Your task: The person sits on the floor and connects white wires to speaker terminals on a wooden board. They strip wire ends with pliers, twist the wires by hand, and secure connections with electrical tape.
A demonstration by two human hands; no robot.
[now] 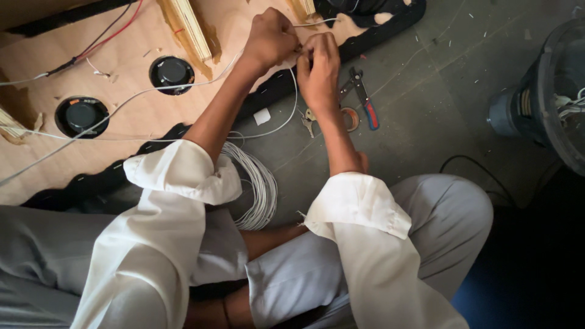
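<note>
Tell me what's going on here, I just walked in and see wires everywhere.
A person sitting on the grey floor has both hands together at the edge of a flat brown board fitted with two round black speakers. The left hand and right hand pinch a thin white wire between them. A coil of white wire lies by the knees, and red-and-blue-handled pliers lie on the floor beside the right hand.

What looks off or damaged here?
The wooden panel has ragged, torn patches along its edge and by the wood strip. Loose wire clippings litter the floor. Both hands pinch a white wire; the pliers lie aside.
</note>
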